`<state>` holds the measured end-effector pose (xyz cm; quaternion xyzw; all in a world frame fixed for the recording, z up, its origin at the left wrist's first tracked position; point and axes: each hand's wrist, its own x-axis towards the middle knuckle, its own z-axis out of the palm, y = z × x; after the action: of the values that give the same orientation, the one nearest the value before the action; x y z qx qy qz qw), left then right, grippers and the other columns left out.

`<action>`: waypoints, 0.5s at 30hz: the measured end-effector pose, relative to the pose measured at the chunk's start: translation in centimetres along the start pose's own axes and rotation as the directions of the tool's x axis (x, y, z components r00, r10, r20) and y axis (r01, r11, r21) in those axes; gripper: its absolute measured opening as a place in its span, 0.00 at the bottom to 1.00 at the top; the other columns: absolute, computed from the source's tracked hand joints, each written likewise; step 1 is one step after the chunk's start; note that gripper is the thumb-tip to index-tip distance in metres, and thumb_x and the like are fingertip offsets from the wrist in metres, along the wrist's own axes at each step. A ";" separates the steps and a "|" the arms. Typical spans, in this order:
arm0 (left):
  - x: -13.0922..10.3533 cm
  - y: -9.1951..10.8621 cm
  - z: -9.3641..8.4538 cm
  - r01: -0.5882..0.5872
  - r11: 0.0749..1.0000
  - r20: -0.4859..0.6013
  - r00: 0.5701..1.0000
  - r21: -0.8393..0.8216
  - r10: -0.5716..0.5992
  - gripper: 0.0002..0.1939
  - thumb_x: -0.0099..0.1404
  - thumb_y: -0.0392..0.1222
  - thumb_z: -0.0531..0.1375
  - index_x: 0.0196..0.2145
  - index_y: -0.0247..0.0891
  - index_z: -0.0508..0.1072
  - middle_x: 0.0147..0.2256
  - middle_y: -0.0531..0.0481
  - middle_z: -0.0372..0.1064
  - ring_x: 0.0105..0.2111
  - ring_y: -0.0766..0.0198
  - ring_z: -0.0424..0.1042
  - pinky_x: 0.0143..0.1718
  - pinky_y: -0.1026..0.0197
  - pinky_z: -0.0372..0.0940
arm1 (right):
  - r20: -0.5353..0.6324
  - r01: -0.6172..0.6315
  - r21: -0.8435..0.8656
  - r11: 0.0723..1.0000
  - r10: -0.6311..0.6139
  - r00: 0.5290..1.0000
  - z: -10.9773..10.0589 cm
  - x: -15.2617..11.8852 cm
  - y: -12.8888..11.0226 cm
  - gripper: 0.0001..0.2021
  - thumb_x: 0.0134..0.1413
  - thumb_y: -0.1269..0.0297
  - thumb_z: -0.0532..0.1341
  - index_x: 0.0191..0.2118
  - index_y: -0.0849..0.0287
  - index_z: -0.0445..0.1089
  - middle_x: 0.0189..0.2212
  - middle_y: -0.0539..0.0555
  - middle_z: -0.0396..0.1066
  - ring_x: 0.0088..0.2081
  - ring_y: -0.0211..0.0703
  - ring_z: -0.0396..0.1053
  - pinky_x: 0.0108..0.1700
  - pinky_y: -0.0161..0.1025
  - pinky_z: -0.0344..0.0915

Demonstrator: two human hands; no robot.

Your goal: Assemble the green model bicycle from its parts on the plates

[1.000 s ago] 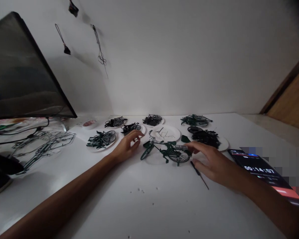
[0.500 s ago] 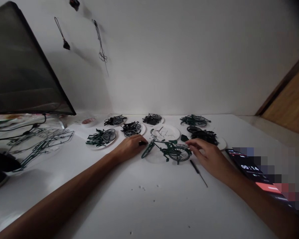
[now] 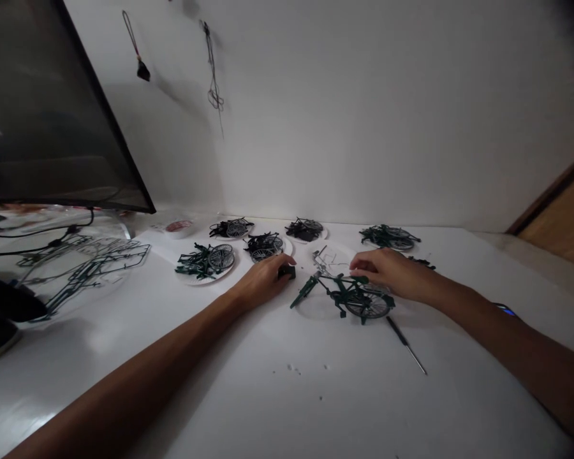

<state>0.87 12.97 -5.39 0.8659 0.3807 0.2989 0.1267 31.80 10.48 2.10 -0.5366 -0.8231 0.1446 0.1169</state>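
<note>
Right hand (image 3: 387, 273): shifted from rear to far side of model bicycle (image 3: 347, 294); grip indiscernible. Left hand (image 3: 264, 279): closed on small dark piece (image 3: 287, 272).

A green miniature bicycle (image 3: 348, 296) stands toward the back edge of the bench (image 3: 220, 389), small dark block (image 3: 287, 272) near its front wheel (image 3: 303, 292).

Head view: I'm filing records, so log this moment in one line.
left hand: at dark part | right hand: by green bicycle | screwdriver: lying on white table

The right hand (image 3: 385, 273) has moved from the rear of the green bicycle (image 3: 340, 292) toward its saddle (image 3: 360, 279).
</note>
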 end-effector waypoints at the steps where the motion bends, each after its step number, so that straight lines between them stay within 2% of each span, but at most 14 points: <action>1: 0.0 0.0 0.0 -0.005 1.000 -0.003 1.000 -0.001 0.005 0.14 0.68 0.37 0.57 0.52 0.39 0.69 0.47 0.45 0.74 0.43 0.57 0.74 0.46 0.55 0.69 | -0.007 -0.016 -0.048 0.999 0.015 1.000 -0.3 0.5 0.1 0.14 0.61 0.54 0.59 0.38 0.57 0.76 0.34 0.56 0.78 0.35 0.50 0.74 0.36 0.42 0.65; 5: 0.1 -0.1 0.1 -0.030 1.000 -0.003 1.000 -0.007 0.030 0.13 0.69 0.36 0.57 0.51 0.39 0.70 0.46 0.46 0.74 0.42 0.58 0.75 0.46 0.56 0.69 | 0.019 -0.061 -0.179 0.982 0.065 0.998 -0.9 1.3 1.8 0.13 0.57 0.56 0.64 0.43 0.60 0.75 0.40 0.58 0.77 0.40 0.49 0.73 0.42 0.45 0.67; 8: 0.2 0.0 0.0 -0.043 0.999 0.005 0.999 -0.014 0.044 0.13 0.70 0.36 0.56 0.52 0.39 0.69 0.47 0.46 0.74 0.42 0.59 0.75 0.45 0.57 0.69 | 0.047 -0.077 -0.228 0.971 0.090 0.995 -0.6 1.3 3.4 0.15 0.56 0.58 0.67 0.46 0.61 0.73 0.44 0.57 0.75 0.43 0.47 0.72 0.45 0.47 0.69; 12: 0.3 0.1 -0.1 -0.044 0.999 0.007 0.999 -0.017 0.044 0.13 0.71 0.37 0.55 0.52 0.39 0.69 0.47 0.45 0.75 0.44 0.57 0.75 0.45 0.57 0.69 | 0.005 -0.078 -0.273 0.959 0.082 0.997 0.6 1.1 4.8 0.14 0.60 0.59 0.64 0.48 0.60 0.72 0.46 0.57 0.73 0.46 0.47 0.72 0.48 0.48 0.69; 15: 0.3 0.2 -0.2 -0.041 0.999 0.007 0.999 -0.019 0.041 0.13 0.71 0.37 0.55 0.52 0.40 0.69 0.47 0.46 0.75 0.42 0.58 0.75 0.44 0.57 0.69 | -0.045 -0.062 -0.313 0.948 0.050 0.998 1.2 1.1 4.8 0.13 0.62 0.58 0.63 0.48 0.60 0.71 0.46 0.56 0.73 0.46 0.47 0.72 0.49 0.50 0.69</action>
<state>1.06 13.01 -5.04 0.8732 0.3596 0.3019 0.1303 35.01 13.20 -0.72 -0.5741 -0.8177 0.0052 0.0411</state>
